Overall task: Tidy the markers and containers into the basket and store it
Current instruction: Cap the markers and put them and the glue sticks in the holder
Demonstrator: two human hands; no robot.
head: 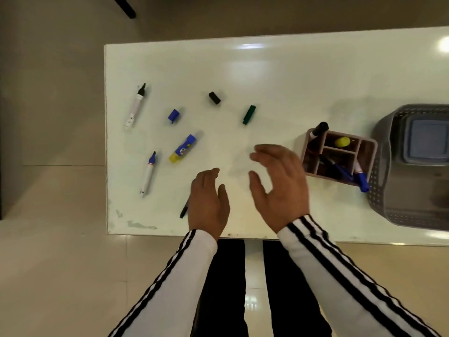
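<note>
Both hands hover low over the near part of the white table (267, 69), and neither holds anything. The left hand (209, 198) has its fingers together and loosely bent. The right hand (279, 181) is spread, with its thumb apart from the fingers. A dark marker (184, 212) lies just at the left side of the left hand and is partly hidden by it; I cannot tell if the hand touches it. Farther left lie an uncapped blue marker (148, 173), a blue and yellow glue stick (182, 149) and an uncapped black marker (136, 105). Beyond the hands lie a blue cap (173, 116), a black cap (214, 98) and a green cap (249, 114), all apart from each other. Just to the right of the right hand stands a pink organizer (315, 170) with several compartments, which holds a black-capped marker (320, 128), a yellow-topped item (342, 141) and blue-capped markers (362, 180). Close against its right side is the gray perforated basket (401, 210), at the right edge of the view, with a smaller gray container (427, 142) inside it. The sleeves (328, 263) are white with black stripes. The floor (60, 239) around the table is of glossy beige tiles.
</note>
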